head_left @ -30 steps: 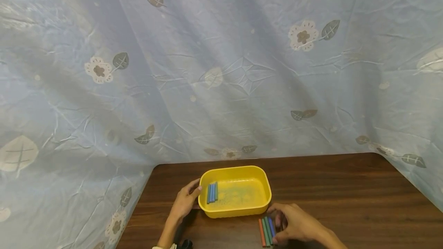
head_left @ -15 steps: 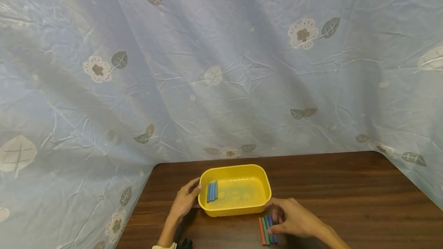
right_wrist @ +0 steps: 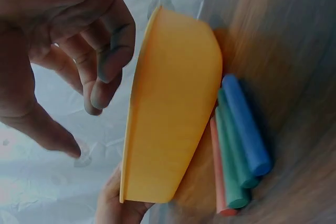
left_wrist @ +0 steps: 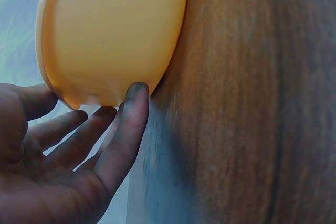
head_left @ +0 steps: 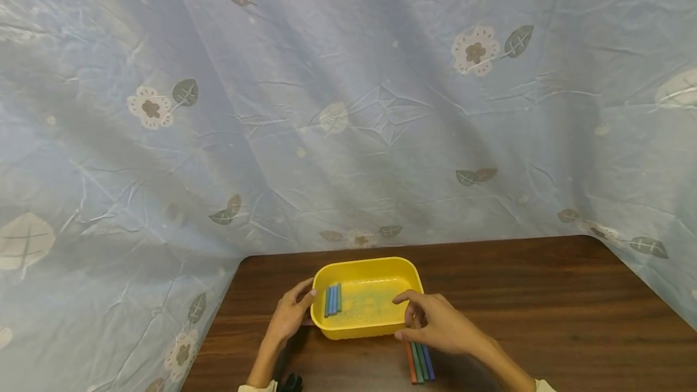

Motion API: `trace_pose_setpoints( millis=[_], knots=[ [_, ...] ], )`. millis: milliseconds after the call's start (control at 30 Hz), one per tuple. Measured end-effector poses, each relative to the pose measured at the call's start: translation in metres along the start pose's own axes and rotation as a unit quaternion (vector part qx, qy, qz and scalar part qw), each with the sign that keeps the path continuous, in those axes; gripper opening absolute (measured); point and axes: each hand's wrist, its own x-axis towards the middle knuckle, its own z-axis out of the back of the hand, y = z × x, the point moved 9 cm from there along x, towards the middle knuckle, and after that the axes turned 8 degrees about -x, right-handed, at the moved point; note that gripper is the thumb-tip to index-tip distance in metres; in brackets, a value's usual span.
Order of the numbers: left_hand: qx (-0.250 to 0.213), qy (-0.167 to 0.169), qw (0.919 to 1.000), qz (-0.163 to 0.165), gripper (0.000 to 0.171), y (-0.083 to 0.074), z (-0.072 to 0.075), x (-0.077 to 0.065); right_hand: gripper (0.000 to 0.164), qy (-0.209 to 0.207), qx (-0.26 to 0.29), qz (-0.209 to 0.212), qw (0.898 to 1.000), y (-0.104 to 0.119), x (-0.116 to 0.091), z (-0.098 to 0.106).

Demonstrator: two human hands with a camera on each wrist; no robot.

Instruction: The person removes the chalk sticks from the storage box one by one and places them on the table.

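A yellow plastic tub stands on the wooden table, its floor smeared with bluish dust. Several blue and green chalk sticks lie side by side at its left end. My left hand holds that end, thumb at the rim and fingertips against the outer wall. My right hand hovers at the tub's front right corner, fingers loosely bent and apart, with nothing between them. Below it on the table lie a red chalk stick, two green chalk sticks and a blue chalk stick, partly covered by the hand in the head view.
The dark brown table extends to the right and behind the tub. A light blue floral curtain hangs along the back and sides. A small black object sits at the front edge by the left forearm.
My right hand has lifted from the chalk sticks and moved up and left to the tub's right corner. The sticks now lie close together. My left hand stays at the tub.
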Motion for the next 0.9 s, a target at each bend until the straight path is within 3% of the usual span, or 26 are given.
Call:
trace_pose_setpoints(
  millis=[467, 900],
  knots=[
    [-0.001, 0.005, 1.0, -0.007, 0.051, -0.002, 0.0, 0.0, 0.059, -0.018, -0.022, -0.005, 1.0, 0.013, 0.038, -0.017],
    [-0.006, 0.008, 0.9999, -0.011, 0.051, -0.001, -0.001, 0.0, 0.065, 0.016, -0.022, -0.025, 0.999, 0.011, 0.065, -0.026]
  ],
)
